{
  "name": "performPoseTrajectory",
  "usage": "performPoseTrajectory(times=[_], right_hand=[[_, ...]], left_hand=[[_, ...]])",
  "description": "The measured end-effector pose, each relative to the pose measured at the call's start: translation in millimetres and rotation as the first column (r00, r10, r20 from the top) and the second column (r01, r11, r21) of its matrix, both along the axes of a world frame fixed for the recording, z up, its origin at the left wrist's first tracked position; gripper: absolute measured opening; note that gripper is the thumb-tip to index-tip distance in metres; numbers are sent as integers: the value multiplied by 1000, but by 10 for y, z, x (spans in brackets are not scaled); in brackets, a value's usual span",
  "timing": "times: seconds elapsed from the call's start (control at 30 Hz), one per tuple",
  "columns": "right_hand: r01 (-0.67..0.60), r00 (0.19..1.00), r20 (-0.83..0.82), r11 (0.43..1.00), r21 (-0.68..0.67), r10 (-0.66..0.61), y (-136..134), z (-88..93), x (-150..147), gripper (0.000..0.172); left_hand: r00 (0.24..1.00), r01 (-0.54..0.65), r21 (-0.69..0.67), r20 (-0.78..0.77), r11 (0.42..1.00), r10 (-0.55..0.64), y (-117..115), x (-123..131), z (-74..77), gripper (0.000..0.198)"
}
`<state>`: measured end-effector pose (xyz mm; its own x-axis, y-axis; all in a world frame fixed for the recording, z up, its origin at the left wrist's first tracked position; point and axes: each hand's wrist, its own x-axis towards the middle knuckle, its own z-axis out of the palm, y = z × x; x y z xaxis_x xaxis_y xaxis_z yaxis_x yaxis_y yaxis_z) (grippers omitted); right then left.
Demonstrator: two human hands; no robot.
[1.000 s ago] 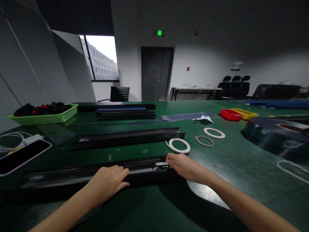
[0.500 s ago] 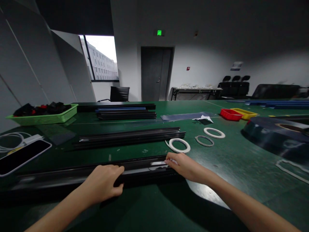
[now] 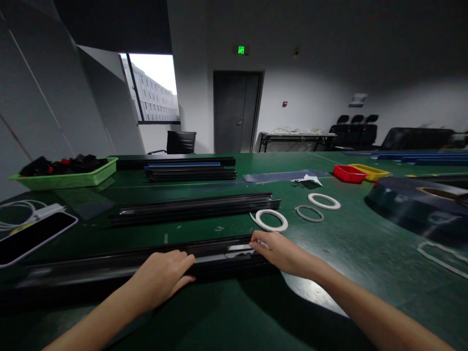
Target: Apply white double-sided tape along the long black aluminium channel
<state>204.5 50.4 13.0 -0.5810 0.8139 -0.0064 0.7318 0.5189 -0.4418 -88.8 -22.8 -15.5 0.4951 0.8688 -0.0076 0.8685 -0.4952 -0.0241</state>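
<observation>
A long black profile lies across the near part of the green table. My left hand grips it near its middle, fingers over the top and thumb at the near edge. At the profile's right end my right hand is closed in a pinch. A narrow white strip runs along the profile into these fingers; its end is hidden by them. Just beyond the right hand lies a roll of white tape with a loose tail. Another white roll and a thin grey ring lie farther right.
More black profiles lie behind. On the left are a phone, a white cable and a green basket of dark parts. Rightward are red and yellow trays and a large dark roll.
My left hand has slid slightly right along the profile, its thumb closer to the fingers. My right hand has stayed almost still.
</observation>
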Motion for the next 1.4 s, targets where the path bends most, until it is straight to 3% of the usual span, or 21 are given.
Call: performPoseTrajectory(times=[0.4,0.77,1.4], right_hand=[[23,1000,-16,1000,-7,-23,-2,4,30,26],[0,1000,5,1000,-19,0,2,-27,3,27],[17,999,49,999,-41,-15,-14,13,-9,25]], left_hand=[[986,-169,-77,-14,983,169,12,-81,96,21],[999,35,26,22,999,-36,-38,58,60,23],[999,31,10,35,999,-31,-30,38,21,25]])
